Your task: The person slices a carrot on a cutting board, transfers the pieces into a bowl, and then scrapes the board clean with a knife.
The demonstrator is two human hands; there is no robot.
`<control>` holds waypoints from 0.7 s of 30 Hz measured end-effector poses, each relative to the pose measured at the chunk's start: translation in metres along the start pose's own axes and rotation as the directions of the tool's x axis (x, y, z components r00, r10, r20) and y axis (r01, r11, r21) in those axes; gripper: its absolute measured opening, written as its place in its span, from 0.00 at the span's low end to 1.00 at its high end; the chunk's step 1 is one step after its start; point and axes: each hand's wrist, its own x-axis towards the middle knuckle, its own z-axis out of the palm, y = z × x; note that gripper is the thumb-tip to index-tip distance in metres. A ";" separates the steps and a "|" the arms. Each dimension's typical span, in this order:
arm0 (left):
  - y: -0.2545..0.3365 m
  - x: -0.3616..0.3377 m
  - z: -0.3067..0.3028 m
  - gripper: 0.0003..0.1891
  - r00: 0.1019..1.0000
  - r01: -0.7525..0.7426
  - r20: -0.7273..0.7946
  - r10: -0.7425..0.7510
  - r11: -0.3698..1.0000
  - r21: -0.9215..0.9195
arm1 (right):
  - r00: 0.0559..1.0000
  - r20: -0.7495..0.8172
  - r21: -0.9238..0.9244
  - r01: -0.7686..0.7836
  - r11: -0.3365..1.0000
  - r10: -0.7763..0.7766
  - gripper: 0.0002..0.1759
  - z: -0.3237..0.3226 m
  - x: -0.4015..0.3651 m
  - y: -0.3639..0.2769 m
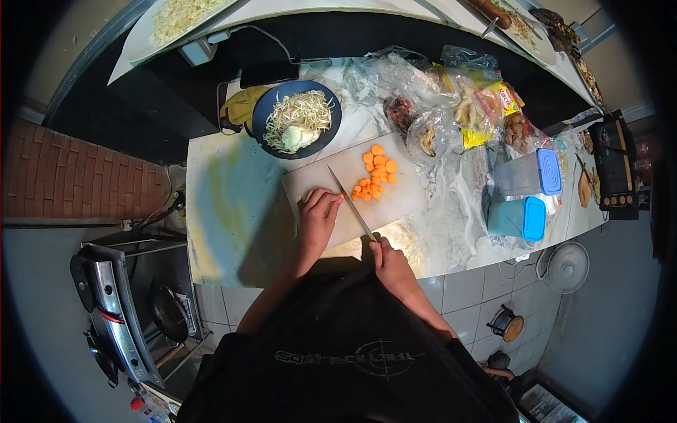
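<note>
My right hand (386, 255) grips the handle of a kitchen knife (352, 206), its blade slanting up and left over the cutting board (310, 173). Close to the blade, on its left, my left hand (319, 211) has its fingers bent together around a small orange end of carrot (342, 197), mostly hidden by the fingertips. Right of the blade lies a heap of sliced carrot rounds (379, 169). Beyond the board stands a dark plate (265, 107) with bean sprouts (300, 113) and a pale lump of vegetable (298, 137).
Plastic bags of food (469, 106) crowd the counter's back right. Two lidded containers, one clear (518, 173) and one turquoise (509, 218), stand at the right. A stove (109, 303) is on the lower left, and a shelf edge (324, 21) runs along the back.
</note>
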 end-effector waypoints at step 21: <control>-0.004 -0.002 0.003 0.07 0.998 0.056 0.018 -0.056 0.998 0.000 | 0.999 -0.004 -0.245 -0.042 0.969 0.043 0.22 0.001 -0.001 0.010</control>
